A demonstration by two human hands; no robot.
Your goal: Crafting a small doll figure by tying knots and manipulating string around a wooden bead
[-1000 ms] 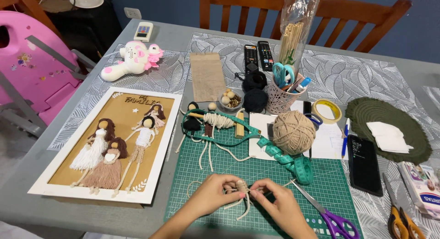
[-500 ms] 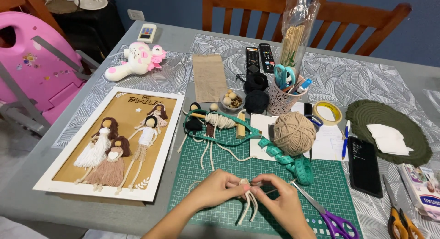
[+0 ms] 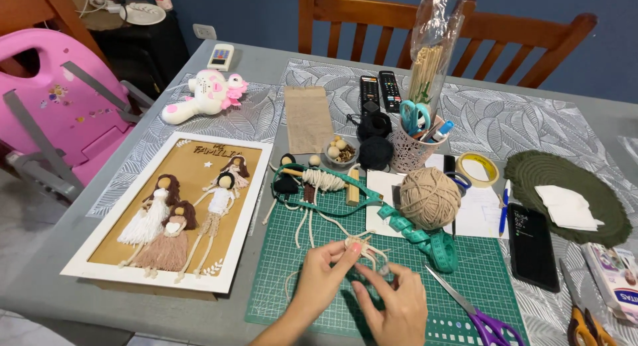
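Both hands meet over the green cutting mat (image 3: 292,266), pinching a small bundle of cream cord (image 3: 362,246) between them. The left hand (image 3: 325,273) grips its left side with thumb and fingertips; the right hand (image 3: 399,306) pinches from just below, purple scissors (image 3: 475,313) lying beside it.

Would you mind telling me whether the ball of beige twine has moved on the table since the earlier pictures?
No. The ball of beige twine sits in the same spot, beside the pen cup and on the top edge of the green cutting mat.
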